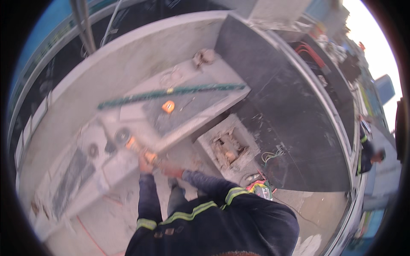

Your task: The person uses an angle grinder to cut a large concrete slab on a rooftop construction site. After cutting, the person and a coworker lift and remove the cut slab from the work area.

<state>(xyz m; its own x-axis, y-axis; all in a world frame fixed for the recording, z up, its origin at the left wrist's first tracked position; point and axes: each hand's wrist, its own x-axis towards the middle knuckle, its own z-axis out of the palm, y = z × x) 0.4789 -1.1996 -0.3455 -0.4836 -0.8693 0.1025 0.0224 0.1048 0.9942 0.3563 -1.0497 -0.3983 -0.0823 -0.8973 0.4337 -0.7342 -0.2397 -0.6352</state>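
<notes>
An orange angle grinder point(149, 156) with a grey disc point(123, 135) is held low over the pale stone ledge point(128, 164). My left hand point(145, 165) is closed around its body. My right hand point(171, 170) grips the grinder's rear end; its fingers are blurred. A second round disc point(93, 149) lies on the ledge to the left, near a dark grey slab point(73, 181). Beyond the grinder, an orange tape measure point(168, 106) rests on a dark grey panel point(188, 111) set in the ledge. Behind it stretches a long green bar point(171, 91).
A crumpled brownish bag point(203, 57) sits in the far corner. To my right stands a square concrete block point(228, 147) with a rubble-filled hole. Loose wires point(272, 157) stick out beside a dark wall point(294, 111). Another person point(370, 155) is at the far right.
</notes>
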